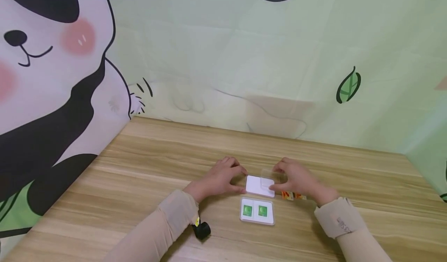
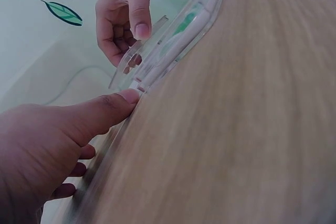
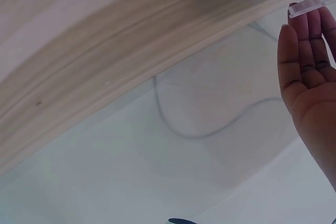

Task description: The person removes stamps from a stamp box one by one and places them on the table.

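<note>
Before me on the table lies a shallow clear box with a white inside [image 1: 254, 186]. My left hand [image 1: 223, 176] grips its left side, with the thumb at the near corner and the fingers at the far one. My right hand [image 1: 298, 178] pinches a clear plastic lid [image 1: 267, 173], tilted over the box's right part. In the left wrist view, the left thumb [image 2: 105, 114] touches the box's corner. The right wrist view catches the lid's edge [image 3: 315, 2] at the fingertips. Nearer to me sits a second clear case [image 1: 256, 220] showing two green squares on white.
Small orange-and-yellow printed pieces [image 1: 287, 195] lie beside the right hand, partly hidden by it. A black round object [image 1: 202, 230] is at the left cuff. The wood-grain table [image 1: 157, 153] meets a cloth backdrop [image 1: 209, 60] with a panda and leaves.
</note>
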A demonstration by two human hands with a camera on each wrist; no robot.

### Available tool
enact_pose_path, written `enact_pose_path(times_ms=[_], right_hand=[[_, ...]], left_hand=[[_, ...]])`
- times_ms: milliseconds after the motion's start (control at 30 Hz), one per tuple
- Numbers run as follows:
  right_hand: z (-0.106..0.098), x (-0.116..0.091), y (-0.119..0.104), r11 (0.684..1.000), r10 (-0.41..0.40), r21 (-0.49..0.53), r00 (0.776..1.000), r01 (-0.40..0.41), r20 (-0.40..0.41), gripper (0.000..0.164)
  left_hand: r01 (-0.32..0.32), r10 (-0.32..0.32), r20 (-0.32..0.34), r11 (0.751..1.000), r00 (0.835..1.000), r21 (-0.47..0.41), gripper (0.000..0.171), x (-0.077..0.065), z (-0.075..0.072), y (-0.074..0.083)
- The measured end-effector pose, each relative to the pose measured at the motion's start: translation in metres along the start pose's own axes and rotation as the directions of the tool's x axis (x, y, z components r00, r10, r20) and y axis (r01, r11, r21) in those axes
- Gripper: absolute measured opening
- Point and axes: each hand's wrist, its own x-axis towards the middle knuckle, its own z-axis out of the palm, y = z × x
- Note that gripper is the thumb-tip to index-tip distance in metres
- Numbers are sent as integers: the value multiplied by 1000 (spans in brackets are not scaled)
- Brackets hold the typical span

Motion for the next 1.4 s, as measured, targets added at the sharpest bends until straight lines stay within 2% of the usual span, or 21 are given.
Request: enact_pose_path(times_ms=[267, 600, 933, 1400], right_hand=[[2, -1, -4, 1000, 4, -1, 1000, -4, -3, 52], [7, 0, -5, 996, -78, -38, 996, 76, -37, 50], [8, 1, -11, 997, -72, -41, 997, 71, -20, 51], [12, 4, -16, 996, -76, -48, 997, 76, -4, 52]], left_hand=[[2, -2, 4, 1000, 1000, -2, 51, -1, -1, 0], [-13, 13, -9, 1000, 1000, 9, 50, 0, 1, -1], [5, -6, 6, 1000, 1000, 13, 51, 0, -1, 1], [-20, 20, -15, 1000, 1000, 15, 51, 0, 0, -1]])
